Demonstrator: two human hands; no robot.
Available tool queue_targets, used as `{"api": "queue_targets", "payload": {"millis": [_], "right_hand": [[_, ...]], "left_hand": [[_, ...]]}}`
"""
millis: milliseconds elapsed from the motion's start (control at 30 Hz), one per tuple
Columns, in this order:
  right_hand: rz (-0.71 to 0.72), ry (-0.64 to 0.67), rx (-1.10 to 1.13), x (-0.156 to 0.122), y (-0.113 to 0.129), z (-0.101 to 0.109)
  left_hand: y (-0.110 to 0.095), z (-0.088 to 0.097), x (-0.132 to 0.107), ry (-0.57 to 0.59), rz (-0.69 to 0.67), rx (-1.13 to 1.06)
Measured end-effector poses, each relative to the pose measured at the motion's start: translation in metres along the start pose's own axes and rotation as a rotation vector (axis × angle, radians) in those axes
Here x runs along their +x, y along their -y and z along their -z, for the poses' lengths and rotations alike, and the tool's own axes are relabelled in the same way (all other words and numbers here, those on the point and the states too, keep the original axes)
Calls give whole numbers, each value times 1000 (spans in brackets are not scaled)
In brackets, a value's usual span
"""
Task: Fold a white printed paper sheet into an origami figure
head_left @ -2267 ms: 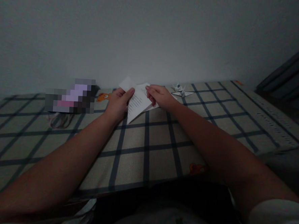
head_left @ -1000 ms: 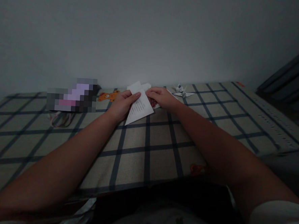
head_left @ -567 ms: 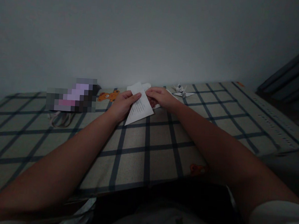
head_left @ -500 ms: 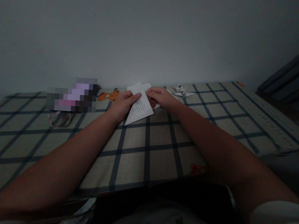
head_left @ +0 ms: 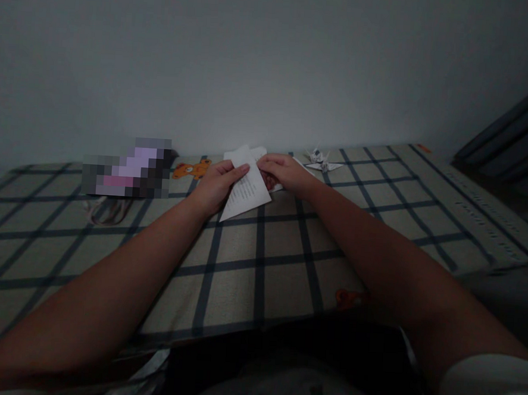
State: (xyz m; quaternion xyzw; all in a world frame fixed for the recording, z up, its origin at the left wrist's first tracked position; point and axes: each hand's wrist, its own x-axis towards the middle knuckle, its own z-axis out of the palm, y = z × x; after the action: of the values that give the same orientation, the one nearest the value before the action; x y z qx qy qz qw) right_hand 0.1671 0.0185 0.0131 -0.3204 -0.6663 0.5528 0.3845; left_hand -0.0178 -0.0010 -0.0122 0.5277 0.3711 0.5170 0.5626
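Over the checked cloth [head_left: 236, 285], printed paper [head_left: 249, 192] in hand

The left hand [head_left: 217, 184] pinches it; whether the right hand [head_left: 284, 171], at its edge, grips is unclear. Folding seems the step; next calls for matched edges.

Dim light on my feed. I see a plain grey wall [head_left: 272, 67] behind a blue-checked, cloth-covered table [head_left: 235, 291]; dark ridged shape [head_left: 514, 129] far right, can't identify.

Head-worn view, looking forward, angled down
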Motion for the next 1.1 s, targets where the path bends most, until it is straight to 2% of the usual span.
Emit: {"api": "queue_targets", "payload": {"millis": [700, 933, 1033, 1100], "right_hand": [[-16, 28, 1, -5, 3, -1], [-22, 11, 1, -5, 3, -3], [-2, -29, -19, -4, 1, -2], [27, -64, -31, -3, 1, -1]], "left_hand": [[0, 0, 0, -27, 10, -3], [2, -1, 3, -25, -27, 33], [2, -2, 6, -65, -92, 99], [4, 1, 9, -145, -203, 208]]}}
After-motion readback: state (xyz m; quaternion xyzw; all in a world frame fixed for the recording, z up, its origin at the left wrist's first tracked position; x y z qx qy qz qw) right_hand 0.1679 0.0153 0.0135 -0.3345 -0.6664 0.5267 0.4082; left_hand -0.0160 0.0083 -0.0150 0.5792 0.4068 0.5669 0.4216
